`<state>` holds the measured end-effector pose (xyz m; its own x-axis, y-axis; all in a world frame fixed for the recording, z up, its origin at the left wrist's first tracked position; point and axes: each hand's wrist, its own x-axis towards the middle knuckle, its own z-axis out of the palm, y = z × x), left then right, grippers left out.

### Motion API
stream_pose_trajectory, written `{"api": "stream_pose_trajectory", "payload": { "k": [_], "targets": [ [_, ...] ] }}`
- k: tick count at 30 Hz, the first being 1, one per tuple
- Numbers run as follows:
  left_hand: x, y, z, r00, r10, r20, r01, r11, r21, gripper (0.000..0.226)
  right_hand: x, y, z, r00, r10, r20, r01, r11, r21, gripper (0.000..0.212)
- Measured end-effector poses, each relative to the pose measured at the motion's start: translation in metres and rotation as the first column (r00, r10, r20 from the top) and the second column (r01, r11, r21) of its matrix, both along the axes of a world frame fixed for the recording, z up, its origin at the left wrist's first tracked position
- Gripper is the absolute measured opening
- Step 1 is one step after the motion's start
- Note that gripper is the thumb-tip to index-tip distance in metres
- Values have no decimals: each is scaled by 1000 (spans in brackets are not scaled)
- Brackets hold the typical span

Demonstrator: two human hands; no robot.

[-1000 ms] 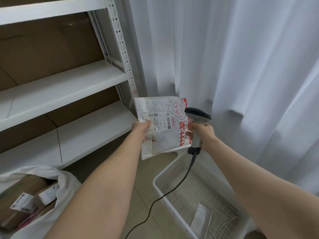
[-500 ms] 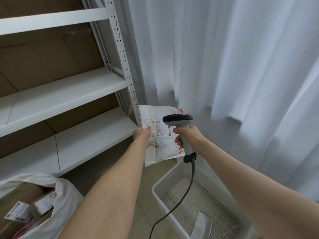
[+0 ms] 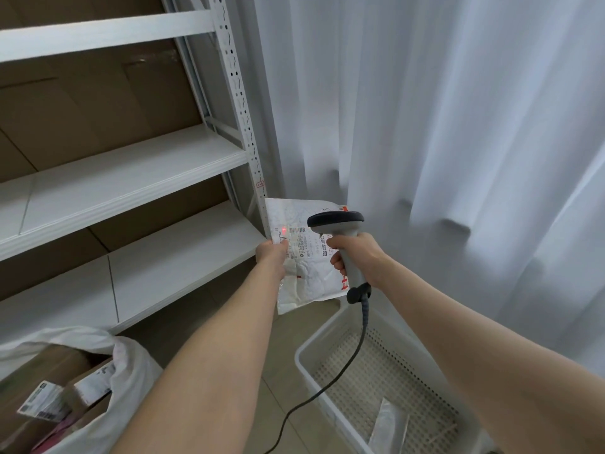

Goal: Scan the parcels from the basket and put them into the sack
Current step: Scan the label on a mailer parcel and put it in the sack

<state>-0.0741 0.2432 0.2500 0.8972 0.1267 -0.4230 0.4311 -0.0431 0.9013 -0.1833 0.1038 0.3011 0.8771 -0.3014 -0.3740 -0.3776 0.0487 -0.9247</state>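
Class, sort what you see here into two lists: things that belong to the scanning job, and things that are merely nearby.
Part of the job:
parcel
scanner
basket
sack
left hand
right hand
flat packet in the basket

Merely nearby:
shelves
curtain

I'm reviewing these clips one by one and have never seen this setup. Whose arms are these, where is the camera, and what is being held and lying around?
There is no machine here: a person works with bare hands, and a single wide-angle camera worn on the head looks forward and down at them. The left hand holds up a white parcel by its edge. The right hand grips a corded barcode scanner aimed at the parcel's label, where a red light spot shows. On the floor at lower right stands a white perforated basket with one more flat parcel inside. At lower left is an open white sack already holding cardboard boxes. Behind stand white shelves and a curtain.
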Motion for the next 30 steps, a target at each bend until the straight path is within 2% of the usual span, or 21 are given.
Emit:
{"api": "stream_pose_trajectory", "payload": {
  "k": [7,14,18,21,24,26,28,30],
  "targets": [
    [8,17,-10,999,-40,21,40,999,20,24,1,20,-13,999,-48,-8,48,998,29,11],
    [1,40,-22,995,-96,-17,97,995,19,21,-9,42,-23,998,-66,12,65,997,52,15],
    [-14,55,-27,992,-122,-45,121,992,-25,18,-26,58,-30,996,-86,3,85,996,17,11],
    [-37,73,-30,989,-144,-32,142,989,-50,21,-48,71,-36,992,-126,27,123,989,84,15],
    [-68,106,-32,988,-154,-7,154,987,-38,23,-80,90,-53,966,-259,22,254,957,143,15],
    [-91,137,-32,991,-136,-2,136,991,-15,23,-101,106,-62,926,-377,-27,378,918,120,18],
    [-108,170,-29,995,-101,14,100,995,29,23,-121,126,-68,894,-441,-76,447,888,111,34],
    [-118,203,-26,998,-58,20,56,997,56,25,-138,149,-69,893,-441,-97,449,888,102,44]
  ]
}}
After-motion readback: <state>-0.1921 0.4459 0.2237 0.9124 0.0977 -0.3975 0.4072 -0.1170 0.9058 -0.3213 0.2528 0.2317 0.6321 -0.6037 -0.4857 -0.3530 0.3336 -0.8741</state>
